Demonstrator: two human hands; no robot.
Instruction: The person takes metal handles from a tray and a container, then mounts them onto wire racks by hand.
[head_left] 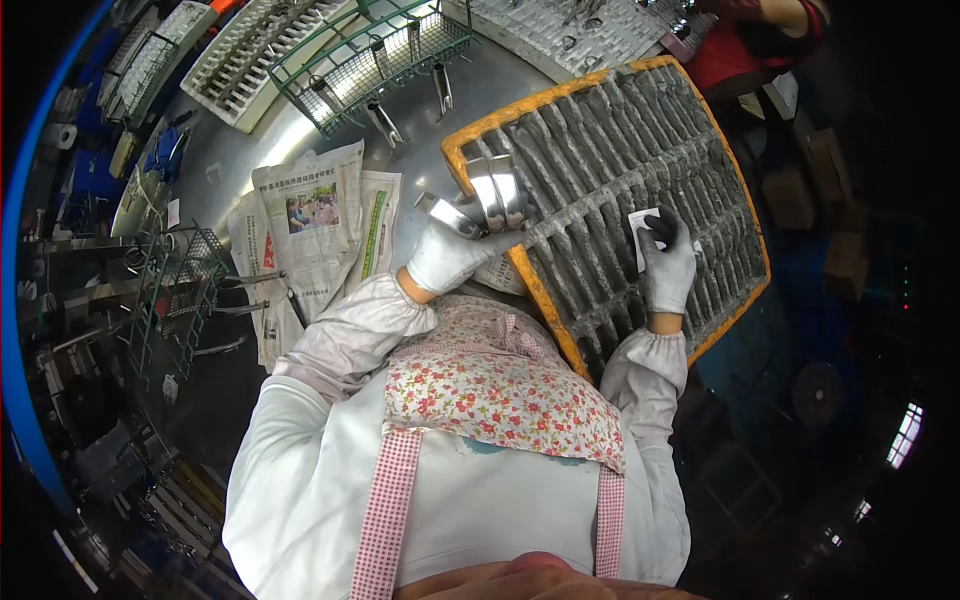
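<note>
My left hand [445, 258], in a white glove, is closed on a polished, curved metal piece [497, 192] at the left edge of a slotted grey rack with an orange rim [735, 165]. A second shiny curved part [450, 213] shows by the fingers; whether the two are joined I cannot tell. Over the rack's slots, my right hand [668, 270] pinches a small white piece of cloth or paper [640, 235]. Its glove is white with dark fingertips. The rack slants in front of my body, its near-left edge by my apron.
Newspaper sheets [310, 215] lie on the metal table [225, 165] at left. A green wire basket [375, 65] with metal clips and white slotted trays [235, 80] stand behind. Another wire rack [175, 290] is at far left. Someone in red [750, 45] is at upper right.
</note>
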